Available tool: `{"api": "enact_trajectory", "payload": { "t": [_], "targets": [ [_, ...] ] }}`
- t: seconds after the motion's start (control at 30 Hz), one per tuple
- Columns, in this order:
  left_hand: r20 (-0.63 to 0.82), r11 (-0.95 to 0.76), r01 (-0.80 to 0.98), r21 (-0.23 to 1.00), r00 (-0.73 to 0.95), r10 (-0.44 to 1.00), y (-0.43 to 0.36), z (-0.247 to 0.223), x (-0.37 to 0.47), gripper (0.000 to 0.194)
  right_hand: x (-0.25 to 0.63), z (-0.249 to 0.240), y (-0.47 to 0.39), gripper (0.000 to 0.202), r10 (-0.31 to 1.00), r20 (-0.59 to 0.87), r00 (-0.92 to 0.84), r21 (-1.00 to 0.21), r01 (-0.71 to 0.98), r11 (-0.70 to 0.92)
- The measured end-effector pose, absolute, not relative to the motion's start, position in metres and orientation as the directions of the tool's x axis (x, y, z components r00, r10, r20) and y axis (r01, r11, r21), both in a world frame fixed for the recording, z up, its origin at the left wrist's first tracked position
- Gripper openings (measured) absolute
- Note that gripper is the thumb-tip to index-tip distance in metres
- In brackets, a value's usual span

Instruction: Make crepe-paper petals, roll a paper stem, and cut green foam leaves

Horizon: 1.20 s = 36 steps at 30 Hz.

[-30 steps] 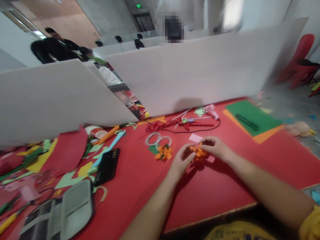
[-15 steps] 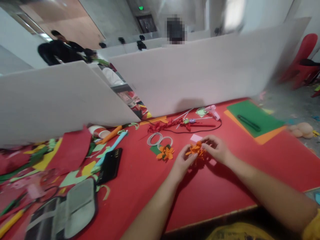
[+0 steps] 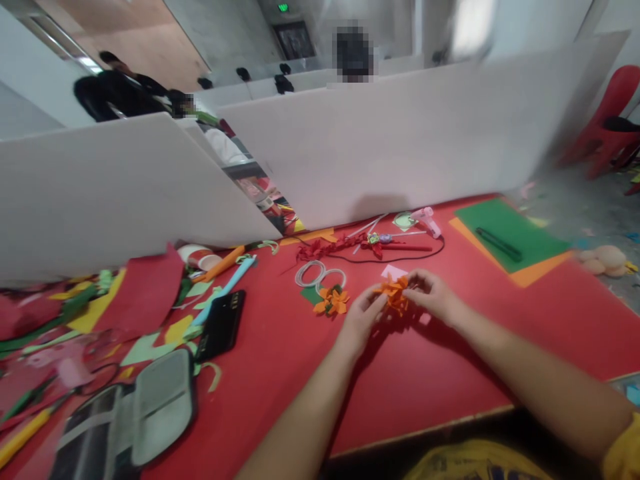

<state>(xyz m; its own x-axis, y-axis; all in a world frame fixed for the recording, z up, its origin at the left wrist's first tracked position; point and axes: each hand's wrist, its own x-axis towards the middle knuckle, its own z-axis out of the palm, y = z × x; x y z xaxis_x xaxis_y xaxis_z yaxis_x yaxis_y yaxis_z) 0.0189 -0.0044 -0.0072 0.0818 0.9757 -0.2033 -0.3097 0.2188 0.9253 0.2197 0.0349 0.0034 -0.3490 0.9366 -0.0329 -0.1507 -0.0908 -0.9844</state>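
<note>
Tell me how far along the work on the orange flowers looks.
One orange flower cluster already looks formed, lying by the pale rings. A second orange piece is in hand, between the left hand and right hand. Shaping that piece is probably what is left; anything beyond it, I cannot tell.

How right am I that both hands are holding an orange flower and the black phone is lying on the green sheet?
Not quite: the head view shows the black phone on the left side of the table, near the open case, not on the green sheet. The left hand and right hand are holding an orange flower.
</note>
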Motion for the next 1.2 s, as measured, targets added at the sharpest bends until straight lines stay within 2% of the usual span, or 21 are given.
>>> {"api": "enact_trajectory", "payload": {
  "t": [0.13,0.37,0.53,0.7,0.9,1.2],
  "targets": [
    [-0.195,0.206,-0.324,0.923,0.066,0.978,-0.002,-0.010,0.012,0.053,0.218,0.001,0.036,0.040,0.930,-0.097,-0.355,-0.963,-0.204,-0.178],
    [-0.102,0.123,-0.240,0.963,0.099,0.990,-0.001,-0.020,0.009,0.040,0.218,-0.001,0.036,0.037,0.910,-0.147,-0.386,-0.931,-0.257,-0.259],
    [-0.122,0.155,-0.265,0.952,0.135,0.983,-0.001,-0.021,0.010,0.039,0.221,-0.003,0.037,0.040,0.851,-0.225,-0.474,-0.867,-0.301,-0.397],
    [-0.117,0.148,-0.258,0.955,0.132,0.984,-0.001,-0.019,0.010,0.037,0.223,-0.004,0.036,0.044,0.757,-0.297,-0.582,-0.814,-0.260,-0.519],
    [-0.174,0.217,-0.295,0.931,0.166,0.971,-0.002,-0.018,0.011,0.037,0.222,-0.003,0.034,0.034,0.744,-0.303,-0.595,-0.784,-0.288,-0.550],
    [-0.171,0.213,-0.245,0.946,0.183,0.968,-0.005,-0.014,0.012,0.034,0.221,-0.001,0.029,0.033,0.759,-0.300,-0.578,-0.797,-0.285,-0.533]
  ]
}}
